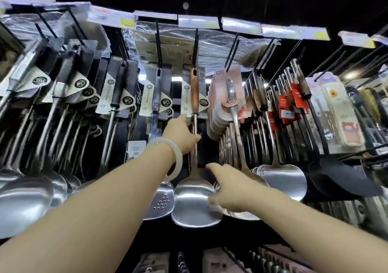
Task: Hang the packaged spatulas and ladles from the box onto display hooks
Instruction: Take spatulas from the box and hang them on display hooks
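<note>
A steel spatula with a brown wooden handle hangs from a black display hook at the middle of the rack. My left hand, with a pale bangle on the wrist, grips its thin metal shaft just below the card label. My right hand lies lower, against the right edge of the spatula's blade, its fingers spread and blurred. A perforated spatula hangs just left of it. The box is not in view.
Rows of packaged ladles and spatulas fill the hooks to the left and right. Pink-carded utensils hang right of centre, a slotted steel turner and black utensils further right. Price labels line the top rail.
</note>
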